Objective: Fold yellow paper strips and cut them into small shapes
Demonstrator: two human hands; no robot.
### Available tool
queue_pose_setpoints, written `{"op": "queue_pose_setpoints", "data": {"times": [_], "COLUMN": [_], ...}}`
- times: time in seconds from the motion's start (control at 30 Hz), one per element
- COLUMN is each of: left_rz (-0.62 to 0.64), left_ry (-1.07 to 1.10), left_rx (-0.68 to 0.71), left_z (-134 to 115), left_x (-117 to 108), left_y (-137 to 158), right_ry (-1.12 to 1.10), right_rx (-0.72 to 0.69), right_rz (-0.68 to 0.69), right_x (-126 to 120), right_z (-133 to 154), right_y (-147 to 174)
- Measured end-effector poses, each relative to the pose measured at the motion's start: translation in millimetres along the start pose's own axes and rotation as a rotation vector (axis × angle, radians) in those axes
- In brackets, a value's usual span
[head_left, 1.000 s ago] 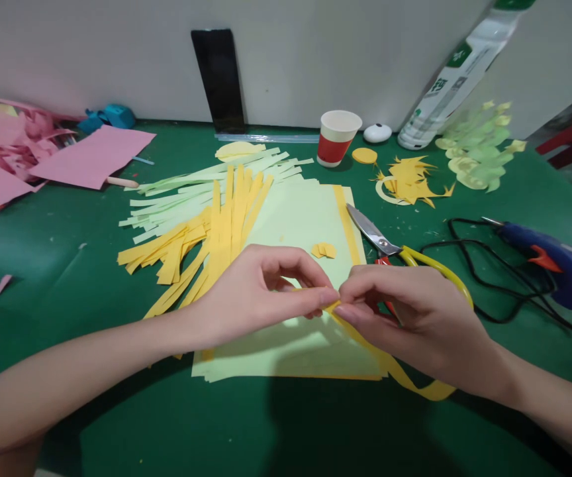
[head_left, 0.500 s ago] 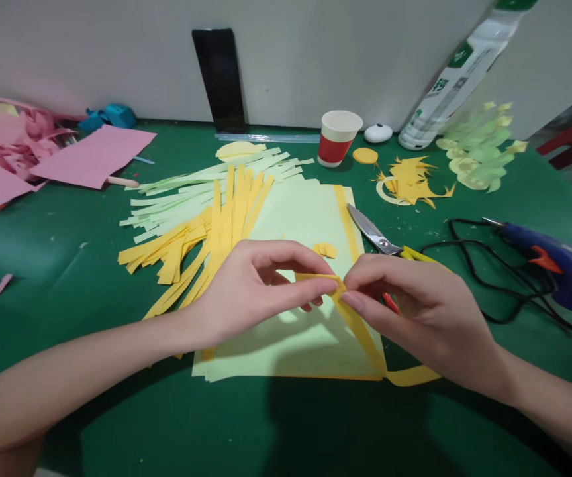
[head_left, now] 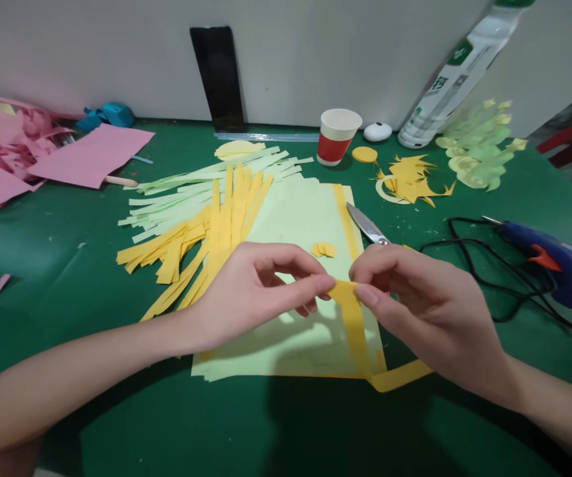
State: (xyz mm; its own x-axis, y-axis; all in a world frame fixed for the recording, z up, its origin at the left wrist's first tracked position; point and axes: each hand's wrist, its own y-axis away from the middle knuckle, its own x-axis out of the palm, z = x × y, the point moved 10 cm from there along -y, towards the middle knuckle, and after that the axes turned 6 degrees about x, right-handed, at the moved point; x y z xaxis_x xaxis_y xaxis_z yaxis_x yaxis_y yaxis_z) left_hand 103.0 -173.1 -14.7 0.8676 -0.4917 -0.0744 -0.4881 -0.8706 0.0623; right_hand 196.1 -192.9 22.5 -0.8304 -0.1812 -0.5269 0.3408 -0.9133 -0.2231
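Between my two hands is a yellow paper strip point(head_left: 353, 324), folded near its top, its long end trailing down and curling off to the right. My left hand point(head_left: 266, 288) pinches the folded end between thumb and fingertips. At the fold's right side, my right hand point(head_left: 420, 305) pinches the same strip. Beneath them lie pale green paper sheets point(head_left: 286, 225) with small yellow paper pieces point(head_left: 324, 250) on top. Yellow strips point(head_left: 231, 212) are piled left of my hands, over light green strips point(head_left: 167, 205). Scissors point(head_left: 368, 225) lie behind my right hand, their handles mostly hidden.
A blue glue gun point(head_left: 554, 262) with a black cord lies at the right. Farther back are a paper cup point(head_left: 336, 139), yellow scraps point(head_left: 410, 180), pale paper flowers point(head_left: 484, 152) and a leaning white bottle point(head_left: 459, 79). Pink paper point(head_left: 95, 152) lies at the left.
Both hands have shifted slightly right, and a wider stretch of the folded strip now shows between my fingertips. The hanging part has turned more upright, and my right hand covers more of the scissors.
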Motion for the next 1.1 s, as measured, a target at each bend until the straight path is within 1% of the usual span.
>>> {"op": "queue_pose_setpoints", "data": {"times": [0.1, 0.2, 0.3, 0.47, 0.67, 0.8, 0.83, 0.9, 0.97, 1.03, 1.1], "left_rz": [0.009, 0.074, 0.128, 0.15, 0.139, 0.136, 0.154, 0.234, 0.309, 0.318, 0.287], "left_ry": [0.018, 0.053, 0.065, 0.05, 0.006, 0.055, 0.082, 0.108, 0.073, 0.014, -0.011], "left_rx": [-0.023, -0.043, -0.047, -0.044, -0.032, -0.052, -0.063, -0.082, -0.067, -0.024, 0.004], "left_z": [2, 5, 5, 4, 3, 5, 7, 12, 14, 13, 13], "left_x": [0, 7, 13, 14, 12, 13, 15, 24, 32, 33, 30], "left_y": [0, 1, 4, 3, 1, 1, 1, 3, 5, 4, 3], "right_ry": [-0.031, -0.049, -0.039, -0.03, -0.013, 0.021, 0.028, 0.034, 0.024, 0.012, 0.011], "right_rx": [0.025, 0.006, -0.03, -0.073, -0.069, -0.073, -0.077, -0.079, -0.083, -0.105, -0.129], "right_rz": [0.072, 0.154, 0.176, 0.141, 0.115, 0.083, 0.064, 0.041, 0.061, 0.092, 0.094], "right_x": [7, 16, 18, 14, 12, 9, 8, 7, 11, 16, 18], "right_z": [-2, 0, 2, 6, 7, 8, 8, 7, 5, 4, 5], "right_y": [-2, -2, -1, 2, 0, 1, 1, 2, 3, 4, 4]}}
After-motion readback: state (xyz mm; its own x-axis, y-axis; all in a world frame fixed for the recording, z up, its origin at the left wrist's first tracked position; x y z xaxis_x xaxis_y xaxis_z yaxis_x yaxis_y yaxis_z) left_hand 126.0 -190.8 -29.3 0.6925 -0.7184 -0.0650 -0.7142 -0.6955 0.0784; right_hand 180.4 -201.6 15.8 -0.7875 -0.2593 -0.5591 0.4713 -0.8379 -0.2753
